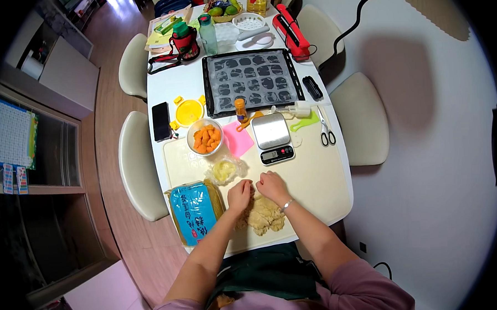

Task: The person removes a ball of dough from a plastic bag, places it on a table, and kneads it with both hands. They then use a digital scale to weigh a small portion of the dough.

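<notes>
A crumbly, pale yellow dough (pixel 265 215) lies near the front of the cream mat (pixel 316 191). My left hand (pixel 240 195) is closed at its far left edge, and my right hand (pixel 272 186) is curled into a fist just beside it. Some dough shows between the two hands; my fingertips are mostly hidden. Beyond them stands a kitchen scale (pixel 271 133) with a bare steel plate. To the left are a clear bowl of orange filling pieces (pixel 207 139) and a crumpled plastic bag with something pale yellow (pixel 225 170). A blue-labelled package (pixel 193 213) lies beside my left wrist.
A black baking tray (pixel 206 85) with a patterned liner takes up the table's middle. Around it are a phone (pixel 161 121), a yellow lid (pixel 189 112), a small orange-capped jar (pixel 240 110), scissors (pixel 326 134) and a pink sheet (pixel 238 139). Chairs (pixel 141 165) flank the table.
</notes>
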A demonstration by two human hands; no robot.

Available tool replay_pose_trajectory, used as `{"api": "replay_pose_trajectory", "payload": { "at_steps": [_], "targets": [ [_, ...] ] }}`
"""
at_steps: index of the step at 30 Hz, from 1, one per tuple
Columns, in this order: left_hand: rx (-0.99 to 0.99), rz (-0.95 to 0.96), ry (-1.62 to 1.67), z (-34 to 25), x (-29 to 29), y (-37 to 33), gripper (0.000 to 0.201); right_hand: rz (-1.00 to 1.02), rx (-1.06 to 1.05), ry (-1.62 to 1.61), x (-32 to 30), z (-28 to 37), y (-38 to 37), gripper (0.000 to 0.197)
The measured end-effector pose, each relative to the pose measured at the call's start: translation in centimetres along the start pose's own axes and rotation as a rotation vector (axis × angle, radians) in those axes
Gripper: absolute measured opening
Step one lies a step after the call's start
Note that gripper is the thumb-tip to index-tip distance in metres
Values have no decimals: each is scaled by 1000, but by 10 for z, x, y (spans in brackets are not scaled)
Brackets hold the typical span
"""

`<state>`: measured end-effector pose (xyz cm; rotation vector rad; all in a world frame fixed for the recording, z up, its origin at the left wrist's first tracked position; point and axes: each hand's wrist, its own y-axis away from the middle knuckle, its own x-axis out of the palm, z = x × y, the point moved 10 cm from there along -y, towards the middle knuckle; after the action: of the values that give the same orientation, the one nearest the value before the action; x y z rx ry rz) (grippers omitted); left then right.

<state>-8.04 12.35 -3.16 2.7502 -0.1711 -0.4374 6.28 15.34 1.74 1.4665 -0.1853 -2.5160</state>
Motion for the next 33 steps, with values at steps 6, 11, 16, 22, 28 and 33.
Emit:
{"api": "replay_pose_trajectory", "payload": {
  "at_steps": [6, 11, 16, 22, 28, 33],
  "targets": [
    [-69, 221, -478, -22, 25, -15, 44, -14, 150, -285, -32, 7, 30, 23],
    [28, 190, -527, -32, 43, 11, 33, -35, 208, -165, -28, -5, 45, 25],
    [423, 3, -515, -58, 41, 57, 19, -120, 144, 18, -20, 6, 60, 26],
    [507, -84, -628, -56, 33, 59, 16, -350, -132, 28, -37, 36, 98, 21],
    [480, -75, -655, -57, 32, 53, 14, -402, -94, 33, -26, 22, 87, 20],
    [425, -55, -683, -50, 34, 52, 11, -360, -72, 58, -17, 15, 69, 25]
  ]
}}
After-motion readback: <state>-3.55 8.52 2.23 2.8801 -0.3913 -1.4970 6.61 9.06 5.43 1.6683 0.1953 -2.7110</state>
